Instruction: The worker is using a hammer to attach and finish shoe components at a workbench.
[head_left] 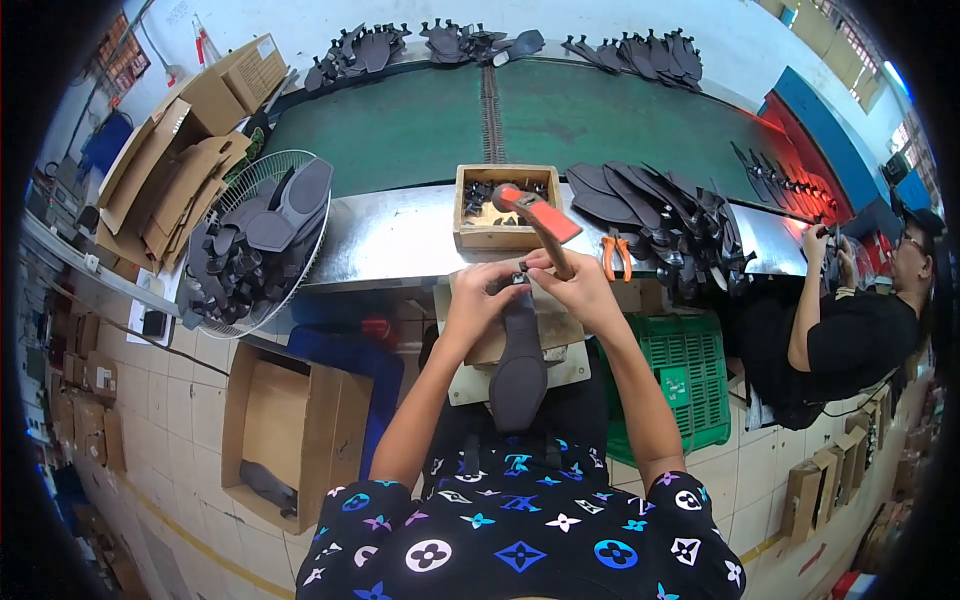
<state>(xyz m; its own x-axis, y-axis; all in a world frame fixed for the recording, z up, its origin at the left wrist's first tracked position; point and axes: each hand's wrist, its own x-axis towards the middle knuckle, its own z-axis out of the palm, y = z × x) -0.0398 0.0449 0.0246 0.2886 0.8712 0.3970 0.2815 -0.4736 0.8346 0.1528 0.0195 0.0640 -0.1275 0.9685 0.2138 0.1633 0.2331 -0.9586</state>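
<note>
A dark grey shoe sole (519,385) lies in front of me, its narrow heel end pointing away, over a board on a pale stand (470,385). My left hand (478,300) is closed round the heel end. A hammer (550,220) with an orange-red head leans up from my right hand (582,292), its handle held in the closed hand. The right thumb and finger meet at a small dark piece (522,267) by the heel, too small to make out. Just beyond is a wooden box (500,240) of small black pieces. Orange-handled pliers (617,257) lie beside it.
Soles with heels are piled on the metal ledge (390,235) at right and in a white wire basket (325,250) at left. A green conveyor (610,120) runs behind. A green crate (690,375) and cardboard box (340,420) flank me. A co-worker (850,320) sits right.
</note>
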